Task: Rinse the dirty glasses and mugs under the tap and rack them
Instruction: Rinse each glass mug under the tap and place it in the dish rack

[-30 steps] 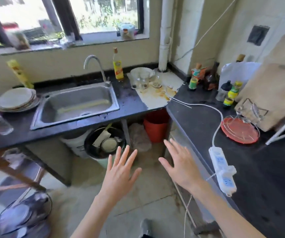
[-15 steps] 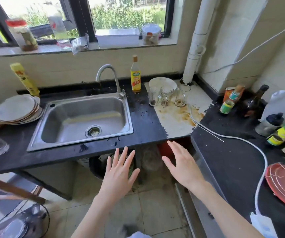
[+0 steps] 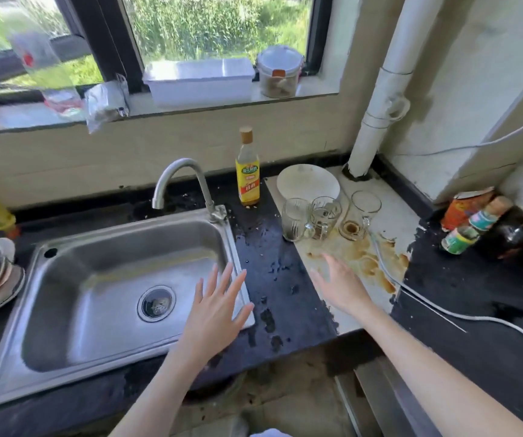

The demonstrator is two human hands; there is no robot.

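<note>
Moved forward since the earlier frame, now over counter (image 3: 279,279) instead of floor. Left hand (image 3: 214,313) fingers spread wide, holding nothing, above right rim of sink (image 3: 96,279). Right hand (image 3: 343,287) likewise splayed and empty, over brown-stained pale patch. Three dirty glass mugs (image 3: 324,217) just beyond right hand, upright beside white bowl (image 3: 307,182). Tap (image 3: 179,181) behind sink, yellow-label bottle (image 3: 247,171) to its right.
</note>
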